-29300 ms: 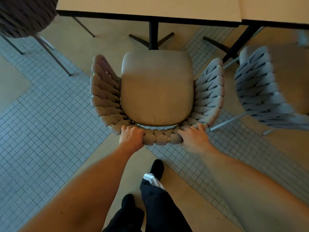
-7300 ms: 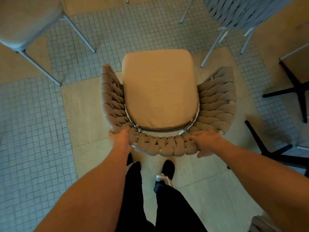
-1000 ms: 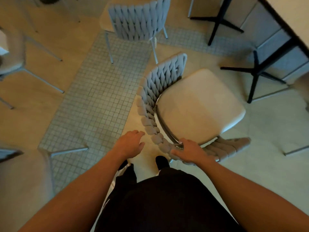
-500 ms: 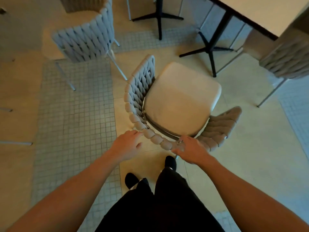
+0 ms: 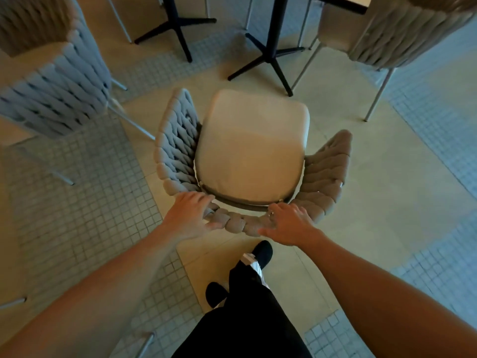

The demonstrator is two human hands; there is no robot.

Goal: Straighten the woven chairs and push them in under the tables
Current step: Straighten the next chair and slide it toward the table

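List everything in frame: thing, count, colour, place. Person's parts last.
woven chair: 1, grey-beige weave, cream seat cushion, centre, facing the table bases
other woven chairs: 2, grey, upper left and upper right
table bases: 2, black, cross-footed, top centre and
floor: beige slabs with bands of small grey mosaic tiles
legs: black trousers, dark shoes, bottom centre
left hand: on the centre chair's backrest rim, grip unclear
right hand: fingers spread, on the same rim

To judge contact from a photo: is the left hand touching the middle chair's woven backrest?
Touching. The head view shows the left hand lying on the woven backrest, its fingers draped over the rim with no gap visible.
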